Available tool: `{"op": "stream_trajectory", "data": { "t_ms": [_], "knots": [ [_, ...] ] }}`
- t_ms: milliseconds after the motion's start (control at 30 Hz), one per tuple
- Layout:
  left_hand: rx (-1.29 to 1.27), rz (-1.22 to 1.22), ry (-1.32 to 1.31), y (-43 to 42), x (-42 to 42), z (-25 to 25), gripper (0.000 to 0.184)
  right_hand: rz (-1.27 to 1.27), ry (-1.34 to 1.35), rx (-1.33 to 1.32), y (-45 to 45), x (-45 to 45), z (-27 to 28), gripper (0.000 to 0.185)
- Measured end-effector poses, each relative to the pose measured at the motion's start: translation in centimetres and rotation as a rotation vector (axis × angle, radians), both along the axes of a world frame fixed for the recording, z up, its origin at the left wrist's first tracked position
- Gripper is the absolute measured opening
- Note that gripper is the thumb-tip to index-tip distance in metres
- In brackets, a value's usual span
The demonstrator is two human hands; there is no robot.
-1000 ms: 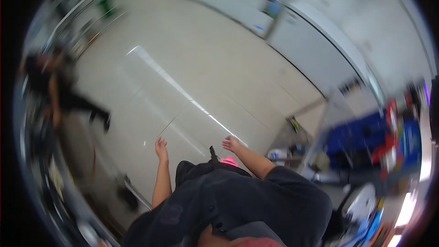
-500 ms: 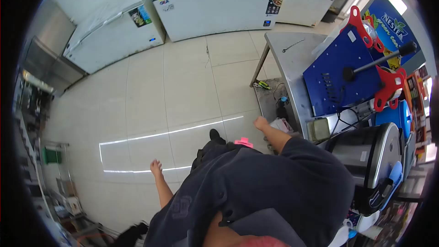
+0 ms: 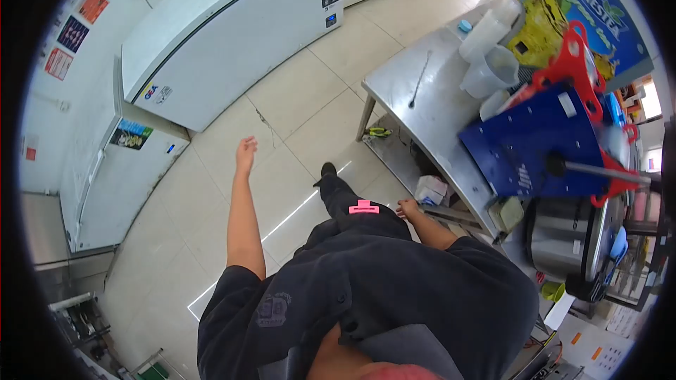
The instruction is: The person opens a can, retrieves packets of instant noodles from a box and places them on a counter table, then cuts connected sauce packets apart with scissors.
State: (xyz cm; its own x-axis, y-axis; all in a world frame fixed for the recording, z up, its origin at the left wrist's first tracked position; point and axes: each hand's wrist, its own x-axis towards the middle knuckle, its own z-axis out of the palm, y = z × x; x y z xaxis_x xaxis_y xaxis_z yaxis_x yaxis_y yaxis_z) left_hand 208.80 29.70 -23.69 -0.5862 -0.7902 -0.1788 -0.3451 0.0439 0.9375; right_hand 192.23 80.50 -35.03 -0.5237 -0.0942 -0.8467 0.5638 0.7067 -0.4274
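My left hand (image 3: 246, 153) is held out over the tiled floor with loosely bent fingers and nothing in it. My right hand (image 3: 406, 208) hangs beside my right hip, its fingers loosely apart, and I see nothing in it. Between my hands, a pink hair-claw-shaped clip (image 3: 364, 207) is fixed at the front of my dark clothes. Just past my right hand is the metal table (image 3: 443, 109), with a white bag (image 3: 431, 190) on its lower shelf. Neither hand touches the table.
White chest freezers (image 3: 239, 35) line the far wall. A blue machine (image 3: 528, 151) with red brackets and a lever stands at the right, near plastic cups (image 3: 491, 70), a long thin spoon (image 3: 421, 81) and a steel cooker (image 3: 563, 236). Green-handled pliers (image 3: 380, 131) lie on the lower shelf.
The view has turned right and moved closer to the table and freezers. My left arm has swung forward, while my right hand has dropped back beside my hip.
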Motion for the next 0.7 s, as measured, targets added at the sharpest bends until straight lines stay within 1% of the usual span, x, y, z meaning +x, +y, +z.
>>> {"op": "stream_trajectory", "data": {
  "t_ms": [67,100,133,167,200,233,267,300,333,367,400,433,467,533,567,600,667,700],
  "knots": [
    [-0.031,-0.080,-0.066,-3.0,-1.4,-6.6,0.027,0.026,-0.077,-0.002,-4.2,-2.7,1.2,0.027],
    [-0.107,-0.144,-0.250,-4.4,-0.4,-10.1,0.027,0.190,-0.045,-0.004,-6.9,-4.4,0.9,0.034],
    [-0.053,-0.137,-0.328,-4.6,0.9,-12.2,0.027,0.252,-0.065,-0.054,-10.1,-6.1,1.2,0.036],
    [0.143,-0.234,-0.447,-5.2,3.3,-13.2,0.028,0.306,-0.086,-0.110,-13.9,-7.5,1.6,0.039],
    [0.064,-0.377,-0.797,-5.9,4.8,-14.4,0.028,0.355,-0.098,-0.172,-18.3,-9.4,1.8,0.042],
    [0.400,-0.183,-0.821,-5.8,6.2,-13.3,0.027,0.469,-0.129,-0.212,-22.5,-11.3,1.9,0.048],
    [0.740,-0.076,-0.783,-8.7,10.6,-17.1,0.042,0.581,-0.161,-0.249,-26.6,-13.0,2.1,0.053],
    [0.258,-0.559,-0.615,-8.0,12.5,-15.8,0.030,0.573,-0.394,-0.298,-30.6,-14.6,3.5,0.055],
    [-0.397,-0.806,-0.429,-7.3,14.4,-14.5,0.031,0.559,-0.630,-0.344,-34.5,-16.1,5.3,0.058],
    [-0.257,-0.792,-0.516,-7.6,14.2,-13.7,0.031,0.634,-0.658,-0.317,-38.3,-17.2,5.7,0.056],
    [0.009,-0.685,-0.663,-9.1,13.4,-13.2,0.030,0.711,-0.673,-0.285,-41.9,-19.0,6.0,0.056],
    [0.162,-0.593,-0.754,-11.1,11.5,-12.8,0.030,0.752,-0.577,-0.407,-44.5,-20.6,6.0,0.050],
    [0.231,-0.538,-0.792,-13.8,9.0,-12.6,0.030,0.793,-0.470,-0.528,-47.0,-22.1,5.8,0.046],
    [0.295,-0.475,-0.831,-20.0,2.9,-12.8,0.030,0.767,-0.369,-0.553,-52.0,-27.3,4.8,0.038],
    [0.310,-0.458,-0.842,-23.3,-0.4,-13.3,0.030,0.749,-0.343,-0.561,-53.0,-28.7,4.0,0.035],
    [0.326,-0.426,-0.835,-26.8,-4.1,-13.7,0.030,0.674,-0.323,-0.486,-53.9,-30.0,2.7,0.030],
    [0.387,-0.322,-0.769,-33.6,-13.3,-14.4,0.029,0.550,-0.223,-0.318,-55.0,-37.4,1.3,0.021],
    [0.452,-0.239,-0.681,-37.3,-18.9,-15.1,0.029,0.483,-0.135,-0.281,-54.4,-40.7,3.0,0.021]
  ]
}}
